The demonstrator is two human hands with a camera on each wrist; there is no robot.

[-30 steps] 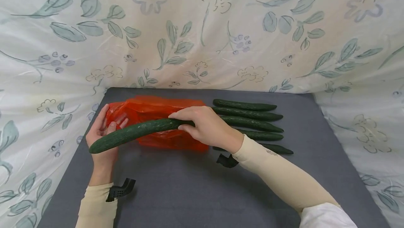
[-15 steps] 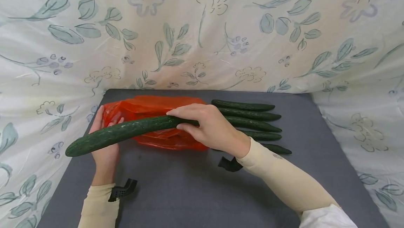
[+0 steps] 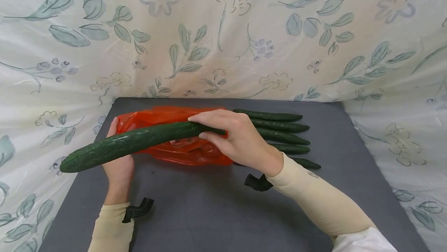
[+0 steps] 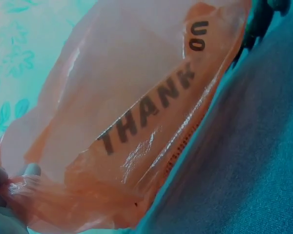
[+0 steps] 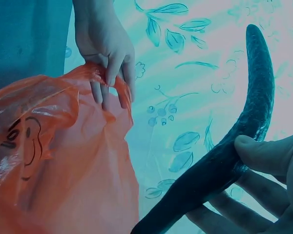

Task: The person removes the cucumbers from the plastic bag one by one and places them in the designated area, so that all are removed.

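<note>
My right hand grips a long dark green cucumber near its right end, thumb on one side and fingers on the other. The cucumber slants down to the left, above a red plastic bag and across my left hand. That hand pinches the bag's rim at its left end, as the right wrist view shows: thumb and fingers on the bunched plastic. In the head view the cucumber hides most of those fingers. Printed letters show on the bag in the left wrist view.
Several more cucumbers lie side by side right of the bag, their left ends partly hidden by my right hand. The dark grey table ends at a floral cloth that rises at the back and along both sides.
The cucumber's far tip has swung left, past my left hand, and its left part looks larger. My right hand has shifted slightly right and up. The left hand still holds the bag's rim.
</note>
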